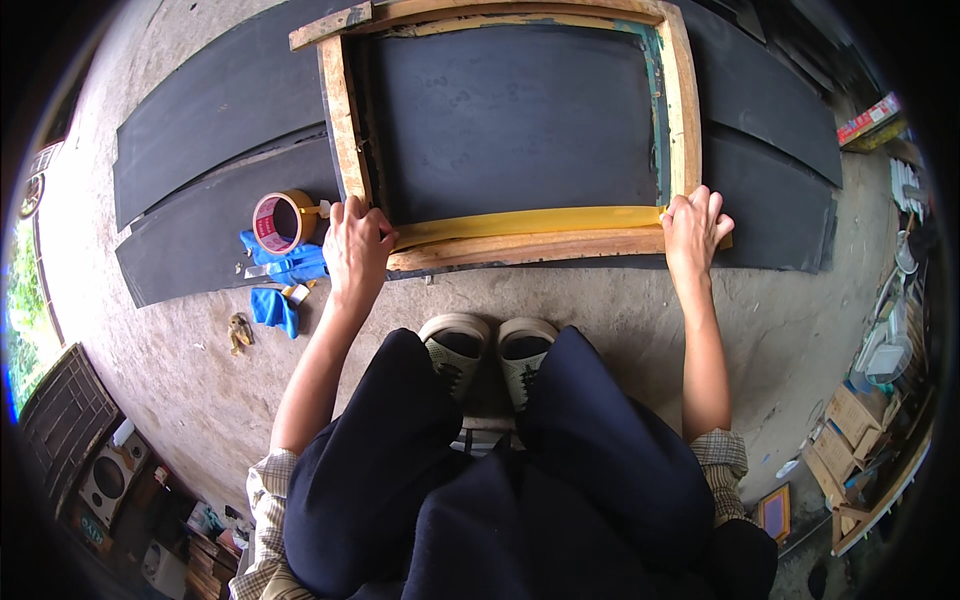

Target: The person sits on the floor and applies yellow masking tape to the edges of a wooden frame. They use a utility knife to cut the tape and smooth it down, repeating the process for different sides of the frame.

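Note:
A strip of yellow tape (530, 222) stretches along the near side of a wooden frame (540, 246) with a dark panel inside. My left hand (355, 248) pinches the strip's left end at the frame's near left corner. At the near right corner, the fingers of my right hand (692, 232) are closed on its other end. Whether the strip is pressed down along its length, I cannot tell. Just left of my left hand is a roll of yellow tape (266, 226), with a blue cutter-like tool (298, 264) and a blue cloth (274, 312) close by.
Dark flat boards (220, 180) lie under the frame and extend to both sides. My shoes (457, 345) rest on the concrete floor (600, 300) near the frame. Cardboard boxes (845, 430) line the right side; a speaker-like box (110, 475) stands at lower left.

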Motion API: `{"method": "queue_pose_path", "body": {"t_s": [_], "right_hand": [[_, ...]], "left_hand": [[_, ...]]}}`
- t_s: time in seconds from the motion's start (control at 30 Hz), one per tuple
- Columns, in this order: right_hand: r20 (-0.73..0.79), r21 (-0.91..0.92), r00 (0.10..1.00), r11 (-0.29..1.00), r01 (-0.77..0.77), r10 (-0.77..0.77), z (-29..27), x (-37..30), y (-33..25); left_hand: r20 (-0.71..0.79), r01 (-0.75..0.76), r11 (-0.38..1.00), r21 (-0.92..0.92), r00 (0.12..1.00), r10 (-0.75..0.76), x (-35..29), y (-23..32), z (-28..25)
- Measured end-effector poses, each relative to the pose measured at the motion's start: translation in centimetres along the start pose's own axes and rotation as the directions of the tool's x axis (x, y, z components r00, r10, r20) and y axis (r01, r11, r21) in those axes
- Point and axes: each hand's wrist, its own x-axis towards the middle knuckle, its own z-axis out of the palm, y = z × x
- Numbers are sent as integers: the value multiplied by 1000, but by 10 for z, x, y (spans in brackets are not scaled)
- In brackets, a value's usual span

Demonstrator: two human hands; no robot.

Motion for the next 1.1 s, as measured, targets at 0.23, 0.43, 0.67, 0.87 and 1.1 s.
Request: {"method": "queue_pose_path", "body": {"t_s": [0.23,0.43,0.67,0.87,1.1], "right_hand": [[-18,-48,999,998,42,-43,-2,3,-3],[4,-285,994,953,108,-111,5,10,-4],[-53,-328,989,938,114,-138,9,14,-2],[-38,-246,989,960,131,-144,7,11,0],[-32,-89,994,990,106,-109,15,10,10]], "left_hand": [[19,9,1000,-8,1000,-9,0,-1,2],[28,-12,1000,-5,1000,13,0,-4,1],[28,-29,998,53,999,27,-1,-3,1],[74,1,987,159,997,-13,0,-2,-3],[114,0,1000,28,993,-3,3,-6,-5]]}}
